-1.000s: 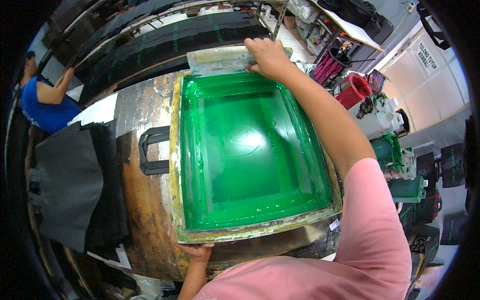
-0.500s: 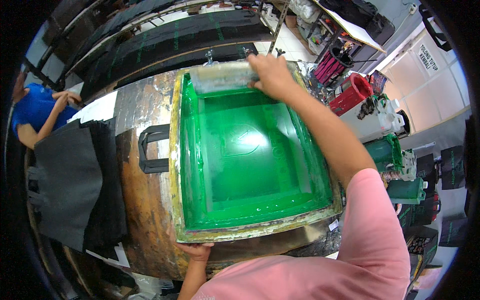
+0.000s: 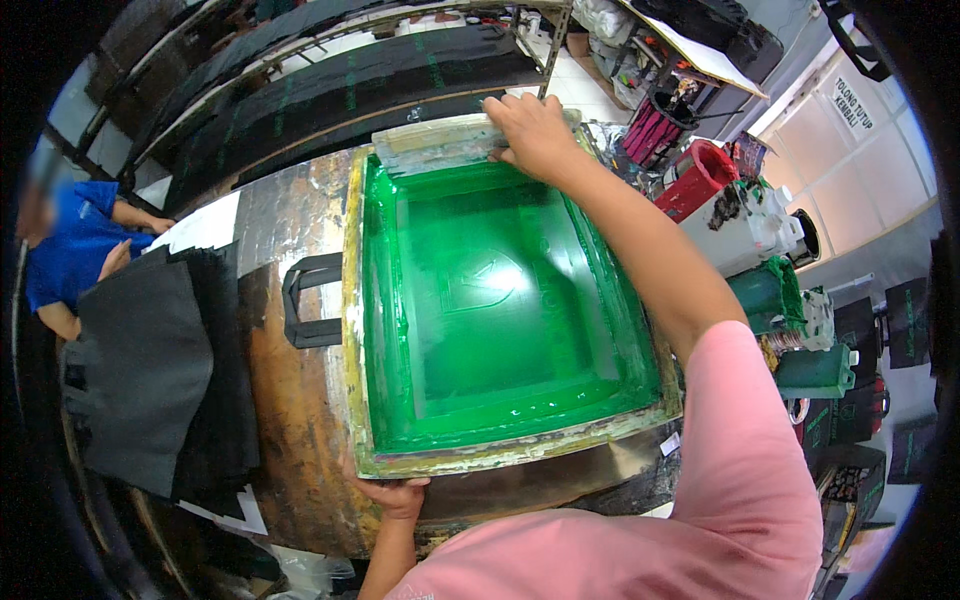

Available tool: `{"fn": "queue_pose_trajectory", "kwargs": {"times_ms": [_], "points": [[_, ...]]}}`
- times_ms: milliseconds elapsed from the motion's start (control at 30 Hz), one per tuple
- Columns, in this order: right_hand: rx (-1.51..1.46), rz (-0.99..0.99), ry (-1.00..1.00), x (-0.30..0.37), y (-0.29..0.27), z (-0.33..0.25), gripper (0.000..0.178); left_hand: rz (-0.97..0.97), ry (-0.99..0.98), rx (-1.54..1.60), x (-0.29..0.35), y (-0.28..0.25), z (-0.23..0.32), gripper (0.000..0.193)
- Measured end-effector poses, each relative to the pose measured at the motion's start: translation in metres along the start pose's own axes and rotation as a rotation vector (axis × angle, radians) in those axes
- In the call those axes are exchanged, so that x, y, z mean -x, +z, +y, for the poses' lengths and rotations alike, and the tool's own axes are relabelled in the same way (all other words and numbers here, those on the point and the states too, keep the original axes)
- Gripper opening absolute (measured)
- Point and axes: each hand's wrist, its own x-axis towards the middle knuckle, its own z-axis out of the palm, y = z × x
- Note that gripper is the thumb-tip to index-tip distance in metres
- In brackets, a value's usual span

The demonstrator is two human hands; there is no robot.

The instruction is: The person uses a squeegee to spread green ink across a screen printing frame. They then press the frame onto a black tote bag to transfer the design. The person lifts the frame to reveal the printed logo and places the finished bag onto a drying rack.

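A wooden screen-printing frame (image 3: pixel 352 330) lies on the worktable, its mesh (image 3: pixel 480 340) coated with wet green ink and showing a faint emblem. At its far end my right hand (image 3: pixel 538 140) is closed around the top of a long, pale, stained squeegee (image 3: pixel 430 142). The squeegee leans at the far inner edge. My left hand (image 3: pixel 398 494) holds the near left corner of the frame, thumb side low; its fingers are partly hidden beneath it. Under the frame's left side a black fabric bag handle (image 3: pixel 318 335) sticks out; the rest is hidden.
Stacked black fabric bags (image 3: pixel 140 360) lie at the left of the worktable (image 3: pixel 290 440). Beyond them a person in a blue shirt (image 3: pixel 80 240) stands. Ink containers, including a red tub (image 3: pixel 700 180) and a green jug (image 3: pixel 815 372), crowd the right side. Racks (image 3: pixel 420 75) stand behind.
My right hand and the squeegee have moved slightly up and away at the far edge, and the squeegee shows more of its face. The person in blue has shifted their arms.
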Motion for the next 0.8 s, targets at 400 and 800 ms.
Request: {"fn": "queue_pose_trajectory", "kwargs": {"times_ms": [400, 800], "points": [[-0.033, 0.101, 0.016, -0.012, -0.004, 0.008, 0.069, -0.225, 0.039, -0.171, -0.037, -0.021, 0.040, 0.127], [0.085, 0.245, 0.041, 0.021, 0.031, -0.010, 0.044, -0.249, 0.476, -0.552, -0.124, -0.035, 0.068, 0.112]]}}
